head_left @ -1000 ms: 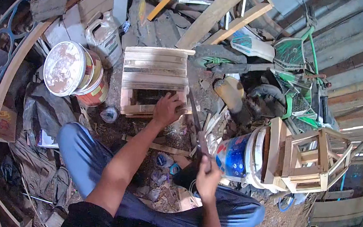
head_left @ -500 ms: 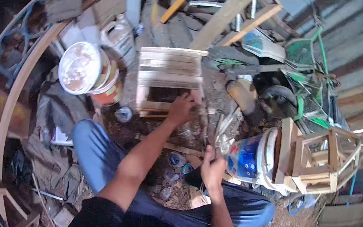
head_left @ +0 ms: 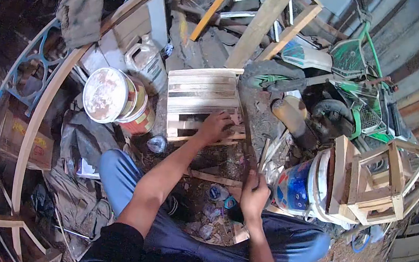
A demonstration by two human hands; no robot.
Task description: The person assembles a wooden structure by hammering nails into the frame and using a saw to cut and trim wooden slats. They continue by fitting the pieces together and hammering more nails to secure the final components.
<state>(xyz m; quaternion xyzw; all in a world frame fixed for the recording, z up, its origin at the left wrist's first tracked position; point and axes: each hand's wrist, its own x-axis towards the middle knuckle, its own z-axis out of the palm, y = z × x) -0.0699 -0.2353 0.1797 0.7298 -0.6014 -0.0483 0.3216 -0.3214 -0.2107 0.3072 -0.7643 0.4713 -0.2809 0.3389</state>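
A small slatted wooden crate [head_left: 201,93] stands on the ground in front of me, pale boards across its top and an opening on the near side. My left hand [head_left: 216,128] is at its near right corner, fingers bent over the wood and holding it. Closed around the lower end of a long dark blade-like tool [head_left: 249,137] is my right hand [head_left: 255,195]. The tool slants up and left from the fist, along the crate's right side. Its handle is hidden in the fingers.
Lidded paint buckets [head_left: 105,95] and a dirty plastic jug [head_left: 145,62] stand at the left. To the right, a blue-and-white bucket [head_left: 296,184] lies beside a small wooden frame [head_left: 378,180]. A green scooter-like machine [head_left: 345,91] and leaning planks [head_left: 262,22] occupy the back.
My left hand has shifted slightly right on the crate, its fingers now over the near corner. My right hand has come slightly lower with the tool. The whole view has shifted a little.
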